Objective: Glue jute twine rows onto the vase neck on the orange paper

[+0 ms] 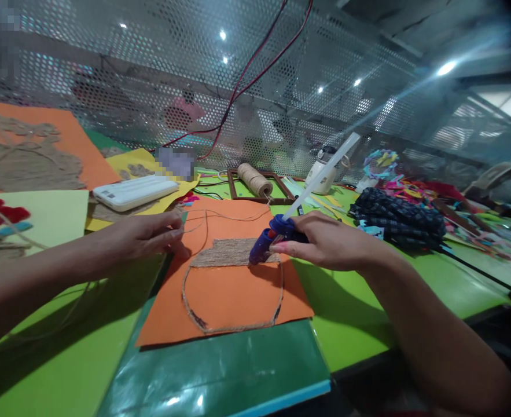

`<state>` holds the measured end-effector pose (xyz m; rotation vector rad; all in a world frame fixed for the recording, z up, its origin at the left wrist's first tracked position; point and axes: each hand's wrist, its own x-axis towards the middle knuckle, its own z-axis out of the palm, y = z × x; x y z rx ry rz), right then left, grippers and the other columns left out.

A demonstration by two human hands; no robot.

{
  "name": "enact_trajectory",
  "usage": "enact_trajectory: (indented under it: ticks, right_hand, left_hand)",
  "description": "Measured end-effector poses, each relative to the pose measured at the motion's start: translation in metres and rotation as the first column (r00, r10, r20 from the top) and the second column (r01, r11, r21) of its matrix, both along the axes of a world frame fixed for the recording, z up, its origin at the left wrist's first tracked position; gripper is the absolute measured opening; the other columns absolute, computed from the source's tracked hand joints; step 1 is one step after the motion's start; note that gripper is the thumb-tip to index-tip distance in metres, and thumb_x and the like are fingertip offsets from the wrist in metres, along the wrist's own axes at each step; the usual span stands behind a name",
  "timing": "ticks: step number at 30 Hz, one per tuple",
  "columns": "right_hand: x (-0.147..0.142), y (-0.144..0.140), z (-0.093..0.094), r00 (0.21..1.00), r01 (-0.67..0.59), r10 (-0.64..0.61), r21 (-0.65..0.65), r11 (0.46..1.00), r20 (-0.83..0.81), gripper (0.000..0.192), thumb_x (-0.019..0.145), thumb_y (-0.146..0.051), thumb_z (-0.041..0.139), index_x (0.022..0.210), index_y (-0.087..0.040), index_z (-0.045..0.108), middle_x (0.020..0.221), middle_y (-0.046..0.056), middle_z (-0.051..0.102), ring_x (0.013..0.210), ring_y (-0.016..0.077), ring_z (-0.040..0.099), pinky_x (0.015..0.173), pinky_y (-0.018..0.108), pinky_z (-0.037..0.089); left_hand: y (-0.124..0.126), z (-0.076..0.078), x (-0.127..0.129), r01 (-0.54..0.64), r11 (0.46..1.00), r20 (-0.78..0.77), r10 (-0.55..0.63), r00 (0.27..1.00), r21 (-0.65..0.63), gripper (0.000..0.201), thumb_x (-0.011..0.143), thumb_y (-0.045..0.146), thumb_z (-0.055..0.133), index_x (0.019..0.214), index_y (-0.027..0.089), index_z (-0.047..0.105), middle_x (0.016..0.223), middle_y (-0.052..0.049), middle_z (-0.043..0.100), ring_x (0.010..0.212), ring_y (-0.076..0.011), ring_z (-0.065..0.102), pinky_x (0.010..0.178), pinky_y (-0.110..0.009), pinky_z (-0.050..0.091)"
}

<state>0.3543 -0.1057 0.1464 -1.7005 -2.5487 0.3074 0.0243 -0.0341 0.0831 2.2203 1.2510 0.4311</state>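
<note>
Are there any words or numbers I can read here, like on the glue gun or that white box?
None can be read.
Blue glue gun in the right hand: no label visible.
White box on the yellow paper: no print visible.
White jar at the back: too blurred to tell.
Orange sheet with twine: no writing.

Both forearms cut off at frame edges, glue gun (269,238) handle hidden by right hand (324,242) (trigger too), bg blurred

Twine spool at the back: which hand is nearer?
Right. The right hand, holding the glue gun, sits just in front and to the right of the twine spool; the left hand pinches twine farther off to its left.
</note>
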Motion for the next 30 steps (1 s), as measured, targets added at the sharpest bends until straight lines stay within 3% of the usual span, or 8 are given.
enact_trajectory:
  ticks: [9,13,18,22,30]
  right_hand:
    - [0.004,0.001,0.006,0.999,-0.009,0.009,0.018,1.0,0.038,0.041,0.102,-0.054,0.062,0.083,-0.018,0.068,0.083,0.008,0.069,0.087,0.0245,0.065,0.083,0.033,0.045]
    - [0.0,0.001,0.002,0.996,-0.021,0.018,-0.034,0.999,-0.09,0.038,0.102,-0.052,0.061,0.09,-0.018,0.071,0.083,0.005,0.069,0.084,0.0223,0.063,0.08,0.03,0.044]
    - [-0.009,0.003,-0.006,0.971,-0.114,0.093,-0.084,0.99,-0.221,0.034,0.105,-0.048,0.057,0.096,-0.019,0.071,0.082,0.002,0.067,0.077,0.0183,0.058,0.073,0.028,0.041]
    - [-0.009,0.003,-0.005,0.983,-0.087,0.073,-0.077,0.993,-0.17,0.034,0.105,-0.048,0.057,0.098,-0.018,0.071,0.083,0.003,0.068,0.078,0.0189,0.06,0.076,0.029,0.042]
    - [0.003,0.001,0.004,1.0,-0.014,0.013,0.035,0.999,0.007,0.037,0.1,-0.051,0.068,0.084,-0.017,0.069,0.089,0.009,0.071,0.093,0.0253,0.065,0.082,0.031,0.046]
  left_hand:
    - [0.015,0.001,-0.009,0.059,0.998,-0.151,-0.059,0.987,-0.002,0.043,0.096,0.059,0.041,0.092,0.025,0.067,0.104,-0.003,0.081,0.105,-0.0258,0.071,0.096,-0.035,0.053]
    - [0.015,0.002,-0.009,0.06,0.998,-0.122,-0.062,0.991,-0.023,0.042,0.094,0.06,0.046,0.093,0.026,0.07,0.108,-0.004,0.082,0.107,-0.0283,0.072,0.097,-0.038,0.054]
    - [0.015,0.001,-0.009,0.063,0.998,-0.127,-0.064,0.99,-0.015,0.04,0.094,0.059,0.044,0.092,0.026,0.067,0.106,-0.002,0.082,0.108,-0.0273,0.071,0.093,-0.033,0.054]
    - [0.016,0.0,-0.01,0.053,0.998,-0.151,-0.049,0.987,0.025,0.039,0.093,0.06,0.043,0.088,0.026,0.062,0.092,-0.001,0.079,0.096,-0.0251,0.07,0.087,-0.03,0.052]
    - [0.015,0.001,-0.01,0.056,0.998,-0.133,-0.05,0.99,0.041,0.036,0.091,0.059,0.046,0.087,0.027,0.06,0.092,-0.002,0.079,0.097,-0.0259,0.07,0.086,-0.033,0.052]
